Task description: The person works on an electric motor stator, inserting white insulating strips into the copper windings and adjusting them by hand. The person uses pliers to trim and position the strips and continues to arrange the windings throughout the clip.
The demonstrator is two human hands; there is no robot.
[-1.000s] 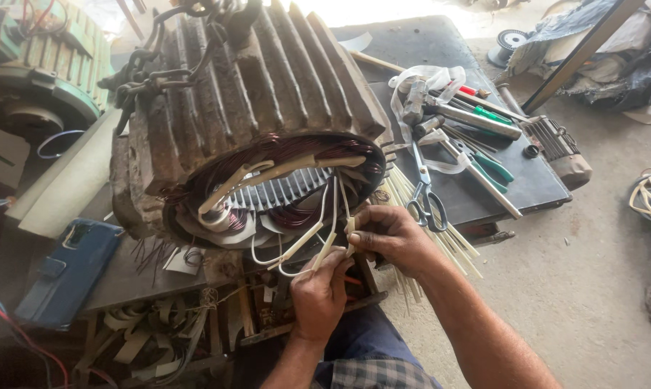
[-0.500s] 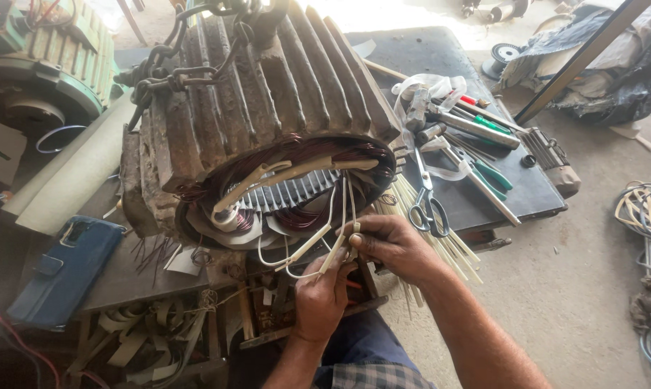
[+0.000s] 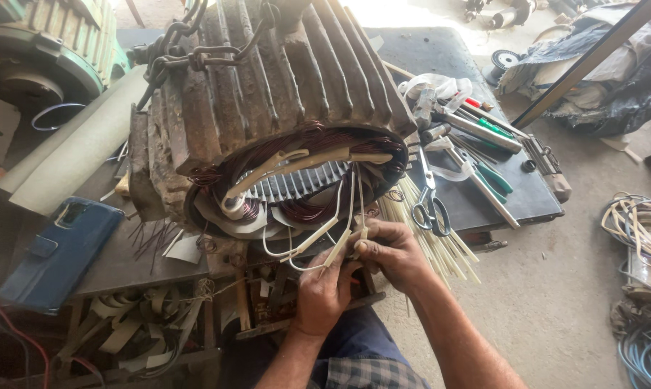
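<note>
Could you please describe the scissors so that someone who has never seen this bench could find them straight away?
Start at the big ribbed motor housing lying on its side, then look right to the dark metal tabletop strewn with tools. The scissors lie at its near edge, just above the right hand, beside a bundle of pale sticks. They alone have two looped handles; the neighbouring tools are straight with green grips.

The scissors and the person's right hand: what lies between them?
In the head view, a bundle of pale thin sticks fans out between the scissors and the right hand.
</note>
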